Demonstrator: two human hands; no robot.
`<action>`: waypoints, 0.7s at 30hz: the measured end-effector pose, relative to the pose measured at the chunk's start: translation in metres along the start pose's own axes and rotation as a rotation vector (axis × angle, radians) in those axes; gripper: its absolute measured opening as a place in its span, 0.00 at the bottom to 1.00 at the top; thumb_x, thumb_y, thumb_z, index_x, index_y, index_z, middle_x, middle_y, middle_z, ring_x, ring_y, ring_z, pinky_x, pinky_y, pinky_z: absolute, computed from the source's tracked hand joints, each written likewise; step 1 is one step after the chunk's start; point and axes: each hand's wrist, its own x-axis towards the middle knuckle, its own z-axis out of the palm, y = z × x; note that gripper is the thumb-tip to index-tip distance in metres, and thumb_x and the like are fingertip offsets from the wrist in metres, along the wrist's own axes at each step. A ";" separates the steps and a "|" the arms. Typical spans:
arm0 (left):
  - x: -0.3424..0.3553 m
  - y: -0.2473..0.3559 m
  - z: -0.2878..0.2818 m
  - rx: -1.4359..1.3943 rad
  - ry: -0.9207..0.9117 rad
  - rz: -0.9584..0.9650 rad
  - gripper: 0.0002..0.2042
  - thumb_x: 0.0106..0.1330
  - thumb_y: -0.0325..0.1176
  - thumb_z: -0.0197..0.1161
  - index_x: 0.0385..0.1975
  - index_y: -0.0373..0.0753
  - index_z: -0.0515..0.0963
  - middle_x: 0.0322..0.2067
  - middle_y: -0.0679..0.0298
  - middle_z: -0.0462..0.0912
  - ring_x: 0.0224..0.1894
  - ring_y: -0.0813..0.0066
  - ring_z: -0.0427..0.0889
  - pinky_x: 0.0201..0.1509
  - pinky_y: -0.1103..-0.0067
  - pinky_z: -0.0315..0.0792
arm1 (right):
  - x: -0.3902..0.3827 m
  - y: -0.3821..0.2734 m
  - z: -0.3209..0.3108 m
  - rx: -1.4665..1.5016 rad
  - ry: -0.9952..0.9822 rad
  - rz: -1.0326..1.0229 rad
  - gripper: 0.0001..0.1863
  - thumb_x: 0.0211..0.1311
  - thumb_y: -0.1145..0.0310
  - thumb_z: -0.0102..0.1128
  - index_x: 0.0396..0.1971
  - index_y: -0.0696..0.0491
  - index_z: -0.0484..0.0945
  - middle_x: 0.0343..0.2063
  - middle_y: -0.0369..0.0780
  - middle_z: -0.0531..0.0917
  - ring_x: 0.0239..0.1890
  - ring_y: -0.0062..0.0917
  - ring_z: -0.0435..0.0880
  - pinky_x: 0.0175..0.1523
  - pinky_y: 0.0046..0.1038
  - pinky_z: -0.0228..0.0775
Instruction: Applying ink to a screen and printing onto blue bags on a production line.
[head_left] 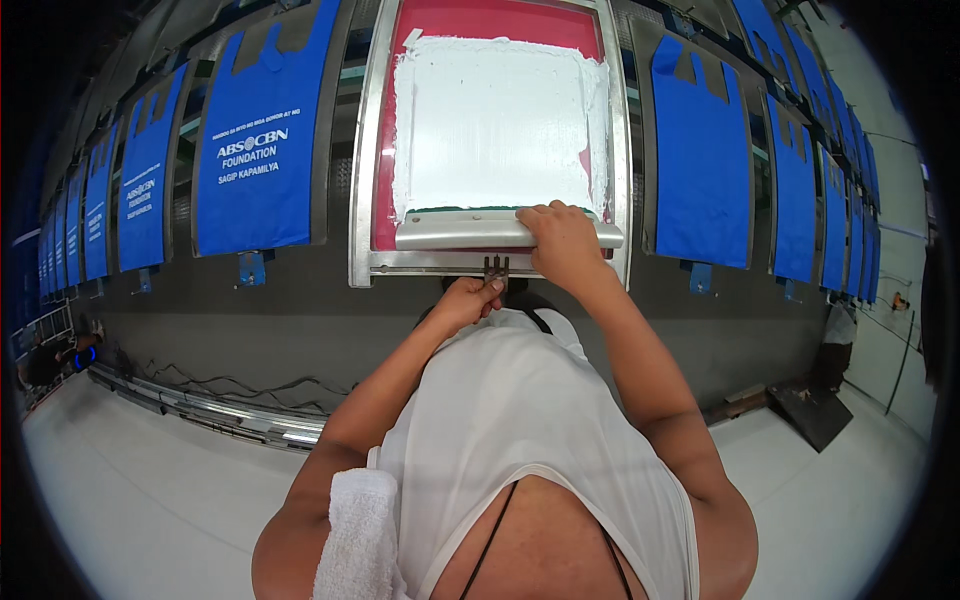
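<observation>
In the head view, the relation that seems to matter most is how the metal squeegee [455, 232] lies against my right hand [568, 240]. The squeegee sits at the near end of the framed screen [364, 150], its long axis running left to right, crosswise to the frame's long sides. My right hand is on it, closed over the bar to the right of its middle, so most of its length stretches away to my left. My thumb on that side is hidden. Just beyond the bar, away from my body, the white ink [495, 130] covers most of the screen.

My left hand [470, 302] is narrow, its fingers pinched on a dark pronged metal fitting [496, 268] at the middle of the frame's near edge. It is lower and closer to my body, apart from the squeegee; my right hand is the nearer one. Blue bags lie to either side.
</observation>
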 end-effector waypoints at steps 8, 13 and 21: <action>-0.004 -0.013 -0.001 0.010 0.174 0.001 0.24 0.62 0.54 0.56 0.22 0.35 0.79 0.14 0.63 0.74 0.19 0.74 0.73 0.23 0.78 0.67 | -0.014 0.099 -0.029 0.178 0.133 0.116 0.17 0.36 0.66 0.71 0.32 0.51 0.81 0.31 0.40 0.82 0.40 0.38 0.77 0.48 0.39 0.63; -0.047 0.048 -0.039 0.333 0.862 0.352 0.18 0.62 0.47 0.56 0.29 0.35 0.79 0.26 0.50 0.79 0.32 0.54 0.79 0.35 0.67 0.72 | 0.000 0.153 -0.002 0.819 0.087 0.176 0.13 0.42 0.71 0.70 0.31 0.59 0.81 0.25 0.37 0.81 0.31 0.18 0.77 0.40 0.22 0.68; -0.008 0.007 -0.181 0.120 0.953 0.423 0.13 0.65 0.33 0.54 0.45 0.35 0.75 0.36 0.64 0.79 0.38 0.78 0.74 0.42 0.78 0.69 | 0.038 0.152 0.019 1.151 0.056 0.306 0.15 0.41 0.70 0.70 0.33 0.57 0.82 0.25 0.35 0.81 0.28 0.18 0.76 0.36 0.22 0.67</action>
